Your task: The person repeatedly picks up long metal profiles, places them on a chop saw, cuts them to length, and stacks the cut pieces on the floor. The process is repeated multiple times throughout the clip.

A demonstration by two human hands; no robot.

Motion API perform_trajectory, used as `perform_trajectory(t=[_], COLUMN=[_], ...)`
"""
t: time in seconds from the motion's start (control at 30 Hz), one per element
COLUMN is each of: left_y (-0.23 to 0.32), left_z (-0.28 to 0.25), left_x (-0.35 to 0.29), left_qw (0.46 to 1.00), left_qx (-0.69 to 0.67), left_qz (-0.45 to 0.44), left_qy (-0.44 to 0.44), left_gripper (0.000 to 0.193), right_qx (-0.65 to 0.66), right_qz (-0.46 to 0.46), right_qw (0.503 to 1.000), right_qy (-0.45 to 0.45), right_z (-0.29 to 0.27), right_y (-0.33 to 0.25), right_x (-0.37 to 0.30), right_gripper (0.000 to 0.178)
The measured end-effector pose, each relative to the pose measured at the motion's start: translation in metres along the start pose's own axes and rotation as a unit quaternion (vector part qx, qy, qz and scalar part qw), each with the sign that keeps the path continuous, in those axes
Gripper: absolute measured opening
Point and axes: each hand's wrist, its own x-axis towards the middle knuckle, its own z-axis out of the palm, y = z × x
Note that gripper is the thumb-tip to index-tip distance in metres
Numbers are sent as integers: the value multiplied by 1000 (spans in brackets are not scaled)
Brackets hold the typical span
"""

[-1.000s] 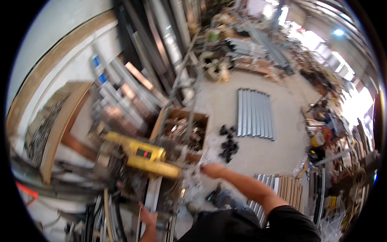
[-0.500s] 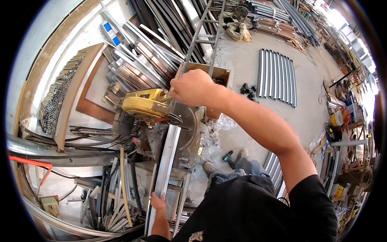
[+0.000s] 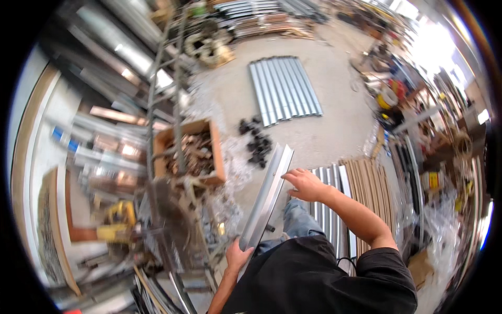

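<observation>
A silvery metal profile [image 3: 265, 198], long and channel-shaped, slants up and away in front of my body. My left hand [image 3: 239, 255] is closed round its near end. Beside its far half is my right hand [image 3: 306, 184], fingers stretched toward the profile's right edge; whether the fingertips touch it I cannot tell. To the left stands the yellow cut-off saw [image 3: 117, 225], blurred, with neither hand on it.
An orange-brown box [image 3: 218, 157] of offcuts stands beyond the saw, with a ladder [image 3: 151, 110] across it. Black pieces [image 3: 256, 141] lie on the floor, near a row of silvery profiles [image 3: 285, 89]. More profiles and brown strips [image 3: 366, 193] lie right of my legs.
My right hand has left the saw handle and come over beside the profile. The profile has come off the saw, carried right in my left hand. The view has swung right.
</observation>
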Motion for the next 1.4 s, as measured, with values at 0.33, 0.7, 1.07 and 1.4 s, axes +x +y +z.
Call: perform_trajectory(t=[0.33, 0.7, 1.07, 1.4], left_y=[355, 575, 601, 607], left_z=[127, 221, 358, 435], left_x=[227, 428, 711, 826], left_qw=[929, 717, 848, 852], left_qx=[128, 225, 413, 403], left_qz=[322, 628, 199, -31], left_qy=[-134, -203, -266, -333], left_gripper=[67, 47, 87, 65], right_qx=[-250, 56, 353, 207], right_qz=[234, 319, 503, 428], right_qw=[939, 943, 752, 815], right_qy=[31, 79, 236, 332], right_z=[-109, -30, 32, 197], right_y=[298, 379, 685, 1218], right_x=[-211, -348, -67, 277], right_gripper=[65, 62, 54, 48])
